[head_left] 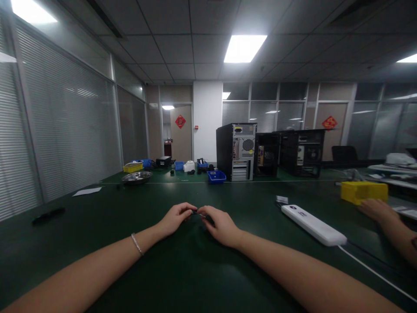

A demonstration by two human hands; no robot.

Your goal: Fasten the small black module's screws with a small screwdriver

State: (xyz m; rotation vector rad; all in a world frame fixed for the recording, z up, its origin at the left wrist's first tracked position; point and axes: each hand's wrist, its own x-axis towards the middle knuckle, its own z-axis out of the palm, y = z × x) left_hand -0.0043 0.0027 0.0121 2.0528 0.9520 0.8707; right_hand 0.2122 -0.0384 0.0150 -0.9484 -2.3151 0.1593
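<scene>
My left hand point(177, 218) and my right hand point(220, 224) meet just above the green table in the middle of the view. Between their fingertips is a small dark, thin piece point(195, 212), too small and too covered by the fingers to name. Both hands are closed in a pinch on it, the left from its left end and the right from its right end. A thin bracelet point(137, 244) circles my left wrist.
Right of my hands lies a white power bank-like box point(314, 225) with cables. Farther right, another person's hand point(378, 211) is at a yellow bin point(364, 192). Computer cases point(241, 152), a blue bin point(216, 176) and a metal bowl point(137, 177) stand across the green table point(124, 208).
</scene>
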